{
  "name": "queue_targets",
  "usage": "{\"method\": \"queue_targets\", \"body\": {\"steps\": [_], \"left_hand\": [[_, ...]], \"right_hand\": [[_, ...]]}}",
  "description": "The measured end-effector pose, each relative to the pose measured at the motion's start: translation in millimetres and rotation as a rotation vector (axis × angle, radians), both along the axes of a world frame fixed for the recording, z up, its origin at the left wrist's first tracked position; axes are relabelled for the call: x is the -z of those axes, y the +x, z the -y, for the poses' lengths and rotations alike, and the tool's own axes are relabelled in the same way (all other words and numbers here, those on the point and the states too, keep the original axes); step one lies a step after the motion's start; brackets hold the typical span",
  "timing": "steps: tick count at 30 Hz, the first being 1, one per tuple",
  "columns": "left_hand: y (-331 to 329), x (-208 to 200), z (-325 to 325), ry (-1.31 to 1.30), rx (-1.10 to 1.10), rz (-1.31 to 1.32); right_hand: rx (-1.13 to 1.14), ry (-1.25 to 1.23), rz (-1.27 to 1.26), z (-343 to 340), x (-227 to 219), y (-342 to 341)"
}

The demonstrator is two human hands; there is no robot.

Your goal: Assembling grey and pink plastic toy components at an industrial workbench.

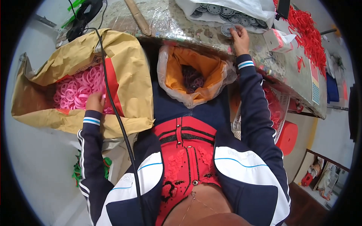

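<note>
My left hand [95, 102] reaches into a large brown paper bag [130, 75] on the left. Its fingers are drawn together against the pink plastic rings [77, 88] heaped inside, and the fingertips are partly hidden among them. At the table's near edge, my right hand [241, 40] pinches the rim of a round grey plastic disc [227, 29]. Just beyond that disc, many similar grey discs [233, 17] spill from the mouth of a white sack [260, 8]. Between my arms stands an orange bag with a clear liner [171, 75], holding dark purplish pieces [193, 78].
A black cable [107, 83] hangs across the paper bag. On the worn table [169, 26] lie a wooden stick [138, 17], a tissue box [277, 40] and a pile of red strands [307, 37]. Below right are a white basket [282, 109] and a red stool [287, 137].
</note>
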State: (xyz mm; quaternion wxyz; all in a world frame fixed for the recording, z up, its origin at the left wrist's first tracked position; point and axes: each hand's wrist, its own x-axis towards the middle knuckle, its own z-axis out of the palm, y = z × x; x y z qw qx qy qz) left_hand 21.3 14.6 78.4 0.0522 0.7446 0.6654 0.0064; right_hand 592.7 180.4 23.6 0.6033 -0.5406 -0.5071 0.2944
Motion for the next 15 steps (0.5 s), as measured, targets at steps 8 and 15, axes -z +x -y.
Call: {"method": "queue_targets", "body": {"steps": [8,15], "left_hand": [[30,-39,131,-0.344,-0.291,1.906],[172,17,119,-0.742,-0.254,1.711]], "right_hand": [[-0.048,0.032,-0.096,22,-8,-22],[-0.029,0.033,-0.169,90,-41,-76]]}}
